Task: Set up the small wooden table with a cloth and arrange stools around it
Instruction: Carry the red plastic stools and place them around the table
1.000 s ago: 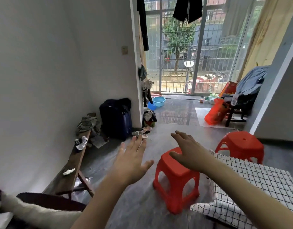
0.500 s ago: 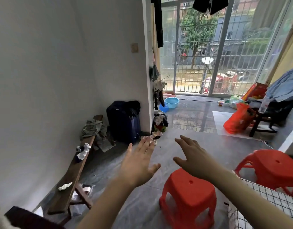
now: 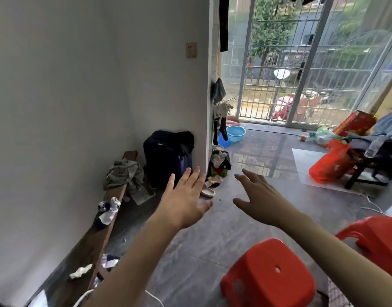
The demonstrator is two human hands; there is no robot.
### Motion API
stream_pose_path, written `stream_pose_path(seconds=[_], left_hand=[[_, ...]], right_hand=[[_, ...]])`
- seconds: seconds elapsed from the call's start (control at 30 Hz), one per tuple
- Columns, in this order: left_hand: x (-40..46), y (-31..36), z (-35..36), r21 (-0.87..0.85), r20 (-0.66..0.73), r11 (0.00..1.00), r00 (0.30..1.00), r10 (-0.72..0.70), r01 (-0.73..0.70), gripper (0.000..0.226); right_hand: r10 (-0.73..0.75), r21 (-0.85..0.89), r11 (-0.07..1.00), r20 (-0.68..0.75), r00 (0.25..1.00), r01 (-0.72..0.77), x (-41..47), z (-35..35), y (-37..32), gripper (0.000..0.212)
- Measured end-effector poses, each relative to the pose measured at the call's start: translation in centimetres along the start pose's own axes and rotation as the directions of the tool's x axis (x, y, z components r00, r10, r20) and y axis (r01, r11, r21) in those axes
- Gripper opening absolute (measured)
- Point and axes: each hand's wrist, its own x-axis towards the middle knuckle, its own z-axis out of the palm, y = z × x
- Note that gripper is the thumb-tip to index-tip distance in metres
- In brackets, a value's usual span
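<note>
A red plastic stool stands on the grey floor at the lower right. A second red stool shows partly at the right edge. A sliver of the checked cloth hangs at the bottom right; the table under it is out of view. My left hand is raised over the floor, palm down, fingers spread, holding nothing. My right hand is raised beside it, above and beyond the near stool, fingers apart and empty.
A long wooden bench with socks and clothes runs along the left wall. A dark suitcase stands in the corner. A blue basin, a red bag and a dark chair lie toward the barred glass door.
The view has swung up and to the left, so the stools and the cloth have slid toward the lower right. Both hands stay raised and spread, now beyond the near stool.
</note>
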Motion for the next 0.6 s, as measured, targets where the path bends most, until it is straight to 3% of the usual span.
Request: stream_pose_path(seconds=[0.13,0.27,0.4,0.6], left_hand=[[5.1,-3.7,-0.9,-0.012,-0.017,0.999,0.999,0.051,-0.051,0.075],[10.4,-4.1,0.2,-0.004,0.054,0.988,0.987,0.154,-0.154,0.075],[16.1,-0.5,1.5,0.024,0.120,0.945,0.939,0.322,-0.327,0.079],[24.2,8.0,3.0,0.064,0.161,0.824,0.821,0.548,-0.563,0.081]], right_hand=[[0.073,0.015,0.997,-0.017,0.997,-0.072,5.2,0.6,-0.1,0.072],[0.188,0.025,0.982,-0.001,0.982,-0.188,7.3,1.9,1.9,0.074],[0.348,0.051,0.936,-0.014,0.937,-0.347,7.1,2.2,6.6,0.074],[0.588,0.139,0.805,-0.055,0.807,-0.577,4.4,3.4,14.7,0.072]])
